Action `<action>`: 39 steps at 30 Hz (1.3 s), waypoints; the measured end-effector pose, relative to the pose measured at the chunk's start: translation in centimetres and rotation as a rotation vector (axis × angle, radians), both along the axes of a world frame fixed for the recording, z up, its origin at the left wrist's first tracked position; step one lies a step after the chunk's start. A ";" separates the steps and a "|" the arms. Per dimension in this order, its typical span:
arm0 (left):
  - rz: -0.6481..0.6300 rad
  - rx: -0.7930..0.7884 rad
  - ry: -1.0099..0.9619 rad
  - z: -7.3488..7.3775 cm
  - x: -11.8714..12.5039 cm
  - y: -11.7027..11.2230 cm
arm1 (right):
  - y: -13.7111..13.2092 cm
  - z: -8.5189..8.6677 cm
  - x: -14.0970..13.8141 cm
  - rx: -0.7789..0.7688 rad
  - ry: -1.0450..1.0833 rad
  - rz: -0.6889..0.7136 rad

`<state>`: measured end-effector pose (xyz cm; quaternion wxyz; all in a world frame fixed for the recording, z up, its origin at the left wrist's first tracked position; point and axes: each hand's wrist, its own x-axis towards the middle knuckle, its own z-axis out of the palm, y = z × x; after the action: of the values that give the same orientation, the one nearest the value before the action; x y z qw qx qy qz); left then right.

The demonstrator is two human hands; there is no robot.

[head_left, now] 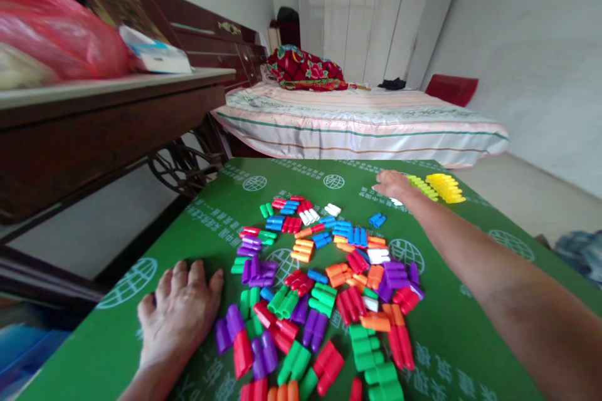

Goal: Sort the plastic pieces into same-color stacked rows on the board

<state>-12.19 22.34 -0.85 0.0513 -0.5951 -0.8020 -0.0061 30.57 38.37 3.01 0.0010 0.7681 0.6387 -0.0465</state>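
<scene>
A heap of coloured plastic blocks in red, green, purple, orange, blue and white covers the middle of a green table. My left hand lies flat on the table just left of the heap, fingers together and stretched out, holding nothing. My right hand reaches to the far side of the table, fingers curled down on a white block that is mostly hidden under it. Just right of that hand lie a row of yellow-green blocks and a row of yellow blocks.
A dark wooden sewing-machine table with a red plastic bag stands at the left. Beyond the green table is a bed with a red patterned blanket. White wardrobe doors close the far wall.
</scene>
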 end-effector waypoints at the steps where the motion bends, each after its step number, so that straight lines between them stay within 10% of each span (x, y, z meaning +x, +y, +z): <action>1: 0.006 -0.004 0.008 0.0 0.0 0.0 | -0.2 0.2 -1.1 0.003 0.017 0.056; 13: 0.013 -0.014 -0.056 0.4 0.3 -0.2 | -2.5 0.5 -13.7 -0.095 0.105 0.442; 39: -0.017 -0.003 -0.084 0.8 0.6 0.2 | -8.6 -2.6 0.6 0.146 0.224 0.377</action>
<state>-11.62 22.50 -0.10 0.0166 -0.6011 -0.7984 -0.0302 31.12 29.72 0.44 -0.1169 0.6231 0.7687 -0.0841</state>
